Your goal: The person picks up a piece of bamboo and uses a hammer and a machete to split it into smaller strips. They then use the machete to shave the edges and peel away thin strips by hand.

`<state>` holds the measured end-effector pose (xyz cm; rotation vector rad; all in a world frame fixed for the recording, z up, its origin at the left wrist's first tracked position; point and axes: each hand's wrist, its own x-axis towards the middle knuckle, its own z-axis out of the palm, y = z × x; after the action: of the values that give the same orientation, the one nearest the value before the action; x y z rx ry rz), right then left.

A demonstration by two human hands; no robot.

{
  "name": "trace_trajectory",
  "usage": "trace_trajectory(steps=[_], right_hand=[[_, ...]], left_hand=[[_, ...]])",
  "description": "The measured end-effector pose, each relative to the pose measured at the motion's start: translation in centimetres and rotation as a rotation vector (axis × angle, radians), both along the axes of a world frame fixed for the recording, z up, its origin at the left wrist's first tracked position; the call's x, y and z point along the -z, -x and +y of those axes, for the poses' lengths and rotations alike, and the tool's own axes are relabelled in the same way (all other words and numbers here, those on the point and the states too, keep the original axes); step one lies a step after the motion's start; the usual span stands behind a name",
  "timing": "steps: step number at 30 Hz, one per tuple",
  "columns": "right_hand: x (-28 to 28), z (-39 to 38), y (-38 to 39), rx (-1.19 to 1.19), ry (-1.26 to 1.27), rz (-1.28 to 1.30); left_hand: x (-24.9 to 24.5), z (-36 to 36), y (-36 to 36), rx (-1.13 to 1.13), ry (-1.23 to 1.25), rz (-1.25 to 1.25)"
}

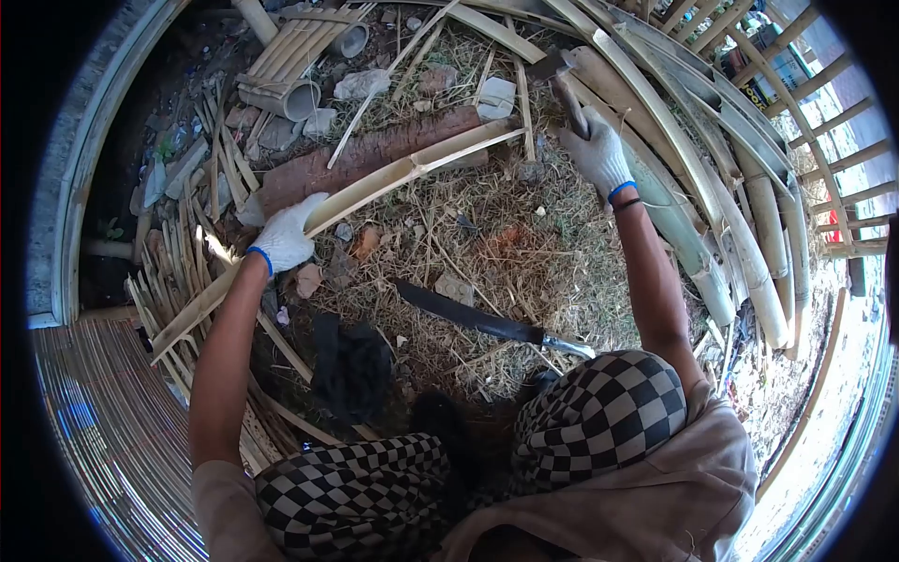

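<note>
In a white glove with a blue cuff, my left hand [285,236] grips a long split bamboo piece [370,190], which slants from lower left to upper right. Its far end lies over a reddish-brown log [375,152]. My right hand [596,155], gloved the same way, is closed around the handle of a hammer [565,92], its dark metal head raised at the upper right, apart from the bamboo. Between my arms a machete [473,317] with a dark blade and a light handle lies on the straw-covered ground.
Bamboo poles and split lengths [693,178] curve along the right, beside a bamboo lattice [824,103]. Thin bamboo strips [173,253] pile up at the left. Stones [361,84] and a bamboo slat piece [300,47] lie beyond the log. A dark cloth [351,365] rests near my feet.
</note>
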<state>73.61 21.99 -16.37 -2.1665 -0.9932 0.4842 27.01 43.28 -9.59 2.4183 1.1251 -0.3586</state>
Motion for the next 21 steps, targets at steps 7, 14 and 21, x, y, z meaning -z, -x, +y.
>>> trace_trajectory(steps=[7,14,21], right_hand=[[4.5,0.2,1.0,-0.027,0.058,-0.106],[-2.1,0.4,1.2,0.118,-0.275,0.003],[4.9,-0.2,0.6,-0.096,0.084,-0.161]], left_hand=[[0.7,0.9,0.3,0.055,0.033,-0.042],[-0.3,0.3,-0.1,0.004,0.044,0.007],[1.8,1.6,1.1,0.067,0.076,-0.040]])
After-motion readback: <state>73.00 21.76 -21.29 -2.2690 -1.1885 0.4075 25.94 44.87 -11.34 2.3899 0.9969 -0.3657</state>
